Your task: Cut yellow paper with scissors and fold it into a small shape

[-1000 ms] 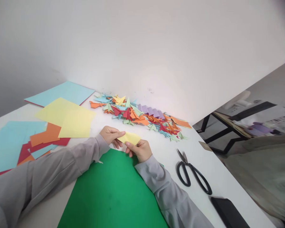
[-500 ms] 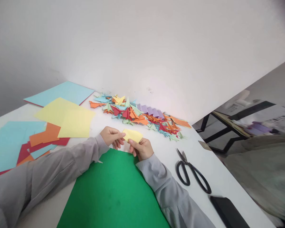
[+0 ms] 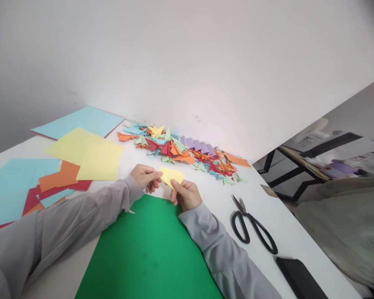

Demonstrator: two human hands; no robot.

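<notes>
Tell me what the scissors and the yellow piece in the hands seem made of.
Yellow piece: most likely paper with a matte finish; it looks thin-edged and shows no gloss. Scissors: grey blades, probably metal; smooth black handles, perhaps plastic or coated metal, which the look leaves open.

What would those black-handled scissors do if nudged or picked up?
The scissors would probably slide, not roll, as they lie flat. Lifted, they may swing wider or shut, since the blades stand parted. Those metal-looking blades suggest some heft.
</notes>
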